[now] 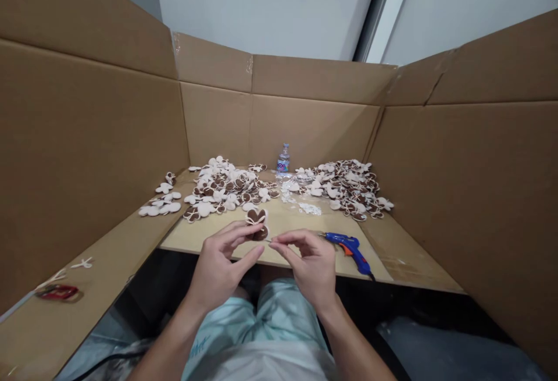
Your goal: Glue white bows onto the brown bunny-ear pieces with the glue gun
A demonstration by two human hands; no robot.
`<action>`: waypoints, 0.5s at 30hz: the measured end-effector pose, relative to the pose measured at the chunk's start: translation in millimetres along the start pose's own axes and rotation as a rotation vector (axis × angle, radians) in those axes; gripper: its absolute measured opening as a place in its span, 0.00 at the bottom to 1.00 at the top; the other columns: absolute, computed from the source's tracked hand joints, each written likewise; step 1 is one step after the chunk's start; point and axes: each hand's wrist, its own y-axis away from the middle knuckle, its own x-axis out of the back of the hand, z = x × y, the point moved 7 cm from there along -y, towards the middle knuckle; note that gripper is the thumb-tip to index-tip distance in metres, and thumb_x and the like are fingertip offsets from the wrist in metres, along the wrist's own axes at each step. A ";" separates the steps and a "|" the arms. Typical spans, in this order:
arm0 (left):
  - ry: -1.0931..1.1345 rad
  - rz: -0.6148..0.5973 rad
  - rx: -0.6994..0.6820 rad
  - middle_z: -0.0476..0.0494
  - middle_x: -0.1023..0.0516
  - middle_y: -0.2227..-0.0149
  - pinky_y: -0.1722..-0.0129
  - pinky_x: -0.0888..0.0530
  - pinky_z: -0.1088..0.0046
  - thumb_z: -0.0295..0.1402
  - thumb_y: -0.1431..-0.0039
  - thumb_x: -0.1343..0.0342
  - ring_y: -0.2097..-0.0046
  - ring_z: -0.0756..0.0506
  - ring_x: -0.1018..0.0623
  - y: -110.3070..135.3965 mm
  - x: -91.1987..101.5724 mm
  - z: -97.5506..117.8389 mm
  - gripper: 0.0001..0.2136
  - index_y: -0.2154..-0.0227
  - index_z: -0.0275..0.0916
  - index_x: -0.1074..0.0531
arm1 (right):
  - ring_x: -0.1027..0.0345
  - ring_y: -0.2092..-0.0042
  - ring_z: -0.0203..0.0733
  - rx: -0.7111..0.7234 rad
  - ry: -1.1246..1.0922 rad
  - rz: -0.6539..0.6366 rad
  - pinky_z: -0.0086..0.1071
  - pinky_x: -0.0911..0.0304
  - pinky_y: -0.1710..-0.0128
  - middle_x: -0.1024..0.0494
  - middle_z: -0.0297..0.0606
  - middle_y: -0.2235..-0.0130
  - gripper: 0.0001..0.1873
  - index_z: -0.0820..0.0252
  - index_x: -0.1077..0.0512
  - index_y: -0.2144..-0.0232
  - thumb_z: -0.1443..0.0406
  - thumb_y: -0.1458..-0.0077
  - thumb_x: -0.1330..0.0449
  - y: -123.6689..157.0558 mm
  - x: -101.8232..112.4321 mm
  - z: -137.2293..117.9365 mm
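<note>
Near the front edge of the board, my left hand [229, 256] holds a brown and white felt bunny-shaped piece [260, 232] with a pale string bow tied round its middle. The piece stands roughly upright, its brown side facing me. Just right of it, my right hand [307, 259] has thumb and forefinger pinched together. Something small and thin may be between those fingertips, too small to name. A blue glue gun [349, 247] with an orange trigger lies beside my right hand, its nozzle pointing left.
Heaps of felt pieces lie at the left [226, 186] and right [349, 186]. A small plastic bottle [283, 159] stands between them at the back, near white scraps [309, 209]. Red-handled snips [58, 292] rest on the left flap. Cardboard walls [305, 119] enclose the board.
</note>
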 end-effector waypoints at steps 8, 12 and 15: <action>-0.019 -0.015 -0.005 0.41 0.22 0.59 0.53 0.24 0.69 0.32 0.46 0.39 0.56 0.44 0.22 -0.4 -6.4 -4.9 0.10 0.60 0.40 0.20 | 0.24 0.71 0.40 0.107 0.158 0.058 0.31 0.29 0.68 0.19 0.35 0.73 0.05 0.58 0.24 0.74 0.65 0.53 0.30 1.3 6.7 -15.3; -0.026 -0.013 -0.028 0.42 0.22 0.60 0.53 0.24 0.70 0.31 0.45 0.39 0.55 0.44 0.23 0.6 -6.9 -5.1 0.09 0.61 0.42 0.19 | 0.26 0.71 0.39 0.099 0.188 0.054 0.31 0.30 0.69 0.19 0.35 0.74 0.05 0.58 0.24 0.74 0.65 0.52 0.31 1.8 6.8 -15.9; -0.037 -0.011 -0.034 0.42 0.22 0.60 0.54 0.24 0.70 0.31 0.45 0.39 0.56 0.44 0.22 0.4 -7.7 -5.0 0.08 0.62 0.42 0.19 | 0.26 0.72 0.38 0.083 0.187 0.057 0.30 0.31 0.70 0.19 0.34 0.74 0.05 0.58 0.24 0.75 0.65 0.53 0.31 2.3 7.6 -14.8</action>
